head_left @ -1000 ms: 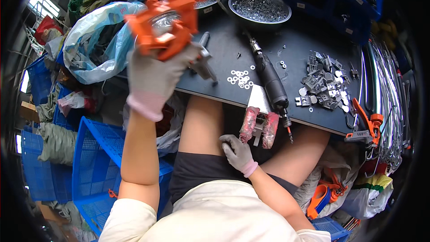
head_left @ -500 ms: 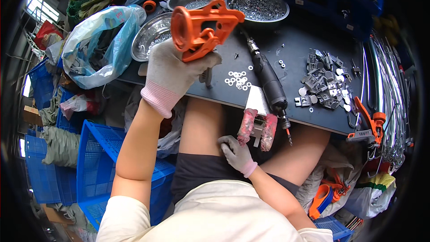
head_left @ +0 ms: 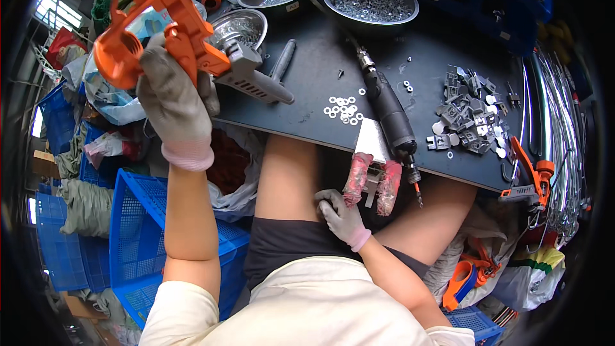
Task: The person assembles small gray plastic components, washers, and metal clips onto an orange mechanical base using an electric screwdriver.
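Note:
Raised at the upper left, my gloved left hand (head_left: 176,96) grips an orange plastic tool body (head_left: 192,9) with a round threaded collar. A grey handle-like piece (head_left: 256,83) juts from its right end, over the bench edge. Low in my lap, my gloved right hand (head_left: 343,221) rests by my thigh with its fingers curled in; nothing shows in them. Close to it, a metal fixture (head_left: 371,141) with two pink-wrapped prongs (head_left: 389,189) sticks out from the bench. Beside the fixture, a black power screwdriver (head_left: 389,112) lies with its bit pointing toward me.
Washers (head_left: 344,110) and a heap of grey metal parts (head_left: 471,115) lie on the dark bench (head_left: 307,118). Metal bowls of small hardware (head_left: 370,1) stand behind. Long metal rods (head_left: 557,141) and another orange-grey tool (head_left: 532,176) are right; a blue crate (head_left: 147,230) stands left.
My left hand has moved left and tilted the orange tool body, bringing its grey piece into fuller view. The right hand stays in my lap, nearly still.

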`<state>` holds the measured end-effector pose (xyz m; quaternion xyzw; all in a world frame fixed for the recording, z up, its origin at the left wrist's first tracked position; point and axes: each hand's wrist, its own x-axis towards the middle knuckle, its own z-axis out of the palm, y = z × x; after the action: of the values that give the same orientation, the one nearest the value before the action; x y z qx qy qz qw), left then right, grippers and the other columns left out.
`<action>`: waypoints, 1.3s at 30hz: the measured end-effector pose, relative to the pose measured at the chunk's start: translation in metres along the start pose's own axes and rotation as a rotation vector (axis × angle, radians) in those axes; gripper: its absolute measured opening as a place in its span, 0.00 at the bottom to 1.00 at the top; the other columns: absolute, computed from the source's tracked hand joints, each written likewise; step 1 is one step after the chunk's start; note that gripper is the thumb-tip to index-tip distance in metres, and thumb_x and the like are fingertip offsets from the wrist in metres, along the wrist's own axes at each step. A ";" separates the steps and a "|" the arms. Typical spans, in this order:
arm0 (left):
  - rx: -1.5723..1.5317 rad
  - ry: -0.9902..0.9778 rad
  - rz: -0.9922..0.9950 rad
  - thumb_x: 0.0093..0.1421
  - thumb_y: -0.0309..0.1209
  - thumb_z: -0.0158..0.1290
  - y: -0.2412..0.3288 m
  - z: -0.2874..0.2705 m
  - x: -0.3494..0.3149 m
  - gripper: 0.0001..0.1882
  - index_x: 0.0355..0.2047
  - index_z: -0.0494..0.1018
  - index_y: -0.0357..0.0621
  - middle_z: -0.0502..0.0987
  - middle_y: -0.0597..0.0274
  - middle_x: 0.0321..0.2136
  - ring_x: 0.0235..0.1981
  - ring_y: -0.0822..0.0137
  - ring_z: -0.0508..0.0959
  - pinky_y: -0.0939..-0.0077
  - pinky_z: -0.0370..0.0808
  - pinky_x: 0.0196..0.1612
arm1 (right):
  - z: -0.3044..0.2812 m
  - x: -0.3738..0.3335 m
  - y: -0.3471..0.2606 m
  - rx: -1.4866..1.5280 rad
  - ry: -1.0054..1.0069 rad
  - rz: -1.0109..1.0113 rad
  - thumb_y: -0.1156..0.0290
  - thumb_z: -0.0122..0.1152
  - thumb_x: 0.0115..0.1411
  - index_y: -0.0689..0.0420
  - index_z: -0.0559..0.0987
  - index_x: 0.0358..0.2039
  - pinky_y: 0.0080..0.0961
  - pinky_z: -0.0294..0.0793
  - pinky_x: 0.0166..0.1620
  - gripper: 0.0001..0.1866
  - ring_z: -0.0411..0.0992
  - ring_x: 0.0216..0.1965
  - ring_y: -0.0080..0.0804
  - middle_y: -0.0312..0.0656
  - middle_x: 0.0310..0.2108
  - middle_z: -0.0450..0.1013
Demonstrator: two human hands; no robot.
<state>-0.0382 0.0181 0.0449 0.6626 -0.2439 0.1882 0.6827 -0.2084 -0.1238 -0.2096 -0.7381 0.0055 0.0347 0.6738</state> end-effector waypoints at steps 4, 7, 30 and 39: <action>0.167 -0.018 0.013 0.66 0.46 0.43 -0.047 -0.006 -0.019 0.21 0.40 0.69 0.38 0.65 0.72 0.17 0.13 0.84 0.60 0.85 0.57 0.16 | 0.000 0.001 -0.002 -0.040 -0.009 -0.016 0.72 0.47 0.62 0.60 0.72 0.40 0.16 0.66 0.27 0.09 0.64 0.23 0.16 0.33 0.23 0.68; 0.518 -0.105 0.070 0.65 0.54 0.41 -0.037 -0.015 -0.010 0.26 0.44 0.68 0.41 0.70 0.72 0.19 0.13 0.82 0.66 0.89 0.60 0.15 | -0.002 0.002 -0.010 0.036 -0.018 0.102 0.72 0.47 0.62 0.60 0.73 0.41 0.16 0.65 0.26 0.09 0.64 0.23 0.16 0.33 0.23 0.68; 0.498 -0.027 0.425 0.64 0.29 0.45 -0.039 -0.020 -0.005 0.23 0.56 0.51 0.42 0.65 0.57 0.43 0.20 0.77 0.71 0.86 0.70 0.18 | 0.003 0.003 -0.001 0.097 0.046 0.045 0.72 0.50 0.59 0.61 0.75 0.39 0.23 0.68 0.25 0.10 0.68 0.17 0.22 0.37 0.18 0.69; 0.572 -0.049 0.419 0.63 0.34 0.48 -0.042 -0.005 0.004 0.20 0.50 0.57 0.41 0.65 0.53 0.43 0.38 0.67 0.71 0.71 0.70 0.43 | -0.001 0.003 0.001 0.084 -0.045 0.079 0.74 0.46 0.62 0.62 0.71 0.41 0.16 0.66 0.29 0.09 0.65 0.25 0.17 0.34 0.25 0.69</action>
<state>-0.0099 0.0209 0.0135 0.7668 -0.3283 0.3689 0.4100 -0.2054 -0.1249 -0.2110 -0.7073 0.0209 0.0778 0.7023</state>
